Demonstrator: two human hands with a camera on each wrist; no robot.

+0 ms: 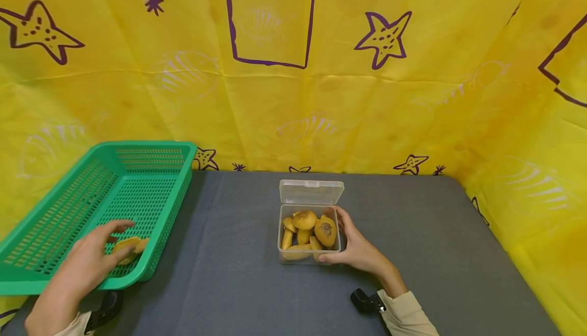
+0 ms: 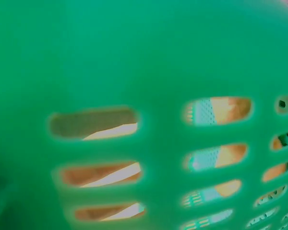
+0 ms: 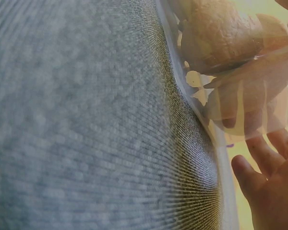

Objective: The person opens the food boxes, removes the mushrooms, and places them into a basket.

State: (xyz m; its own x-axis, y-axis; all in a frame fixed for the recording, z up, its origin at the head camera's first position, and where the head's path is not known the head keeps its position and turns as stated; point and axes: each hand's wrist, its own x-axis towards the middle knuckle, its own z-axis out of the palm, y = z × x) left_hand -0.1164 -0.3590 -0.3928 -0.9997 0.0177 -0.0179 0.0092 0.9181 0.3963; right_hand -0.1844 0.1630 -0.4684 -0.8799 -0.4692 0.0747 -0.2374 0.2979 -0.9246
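Observation:
My left hand (image 1: 89,257) reaches down into the near end of a green plastic basket (image 1: 142,143). Its fingers and thumb are spread apart over a few yellow mushroom-shaped pieces (image 1: 126,247). The left wrist view is filled by the basket's slotted wall (image 2: 158,52). My right hand (image 1: 359,252) grips the right side of a clear plastic box, thumb at the front wall and fingers farther back. Several yellow-brown mushroom-shaped pieces (image 1: 304,220) lie inside, some with dark speckled caps. The lid (image 1: 312,193) stands raised at the back. Through the clear wall (image 3: 259,129), fingers show in the right wrist view.
A dark grey cloth (image 1: 229,275) covers the table. Yellow fabric (image 1: 257,101) with starfish and fish drawings hangs behind and on the right. Black straps with camera units (image 1: 367,300) are on both wrists. The basket's raised walls surround the left hand.

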